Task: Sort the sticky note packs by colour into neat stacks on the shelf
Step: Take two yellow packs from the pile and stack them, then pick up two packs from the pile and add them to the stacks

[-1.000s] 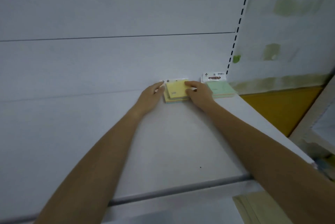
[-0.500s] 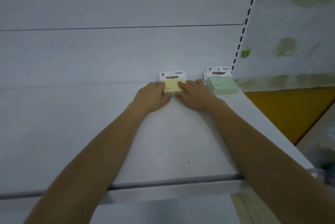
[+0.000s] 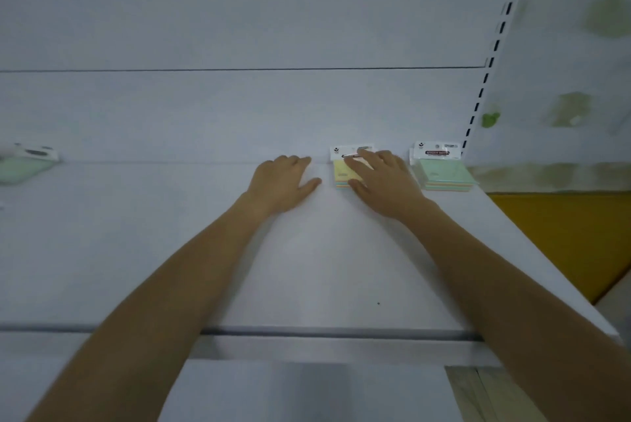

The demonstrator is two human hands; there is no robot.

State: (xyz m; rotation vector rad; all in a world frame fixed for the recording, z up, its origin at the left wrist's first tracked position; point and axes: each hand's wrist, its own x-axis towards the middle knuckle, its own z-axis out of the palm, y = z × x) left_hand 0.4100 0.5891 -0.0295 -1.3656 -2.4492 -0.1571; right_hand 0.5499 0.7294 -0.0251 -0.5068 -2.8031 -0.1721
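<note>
Pack [image 3: 340, 170], square, yellow, on smooth shelf [image 3: 307, 268]

Backdrop on my feed
I see a white back panel [image 3: 239, 12], a slotted upright [image 3: 499, 36] upper right, and an orange panel [image 3: 563, 234] at right.

This looks like a shop: a white metal display shelf [image 3: 307, 268] with a plain back panel [image 3: 239, 12] and a slotted upright [image 3: 496, 46] carries sticky note packs [image 3: 444, 170] in retail header-card wrapping.
</note>
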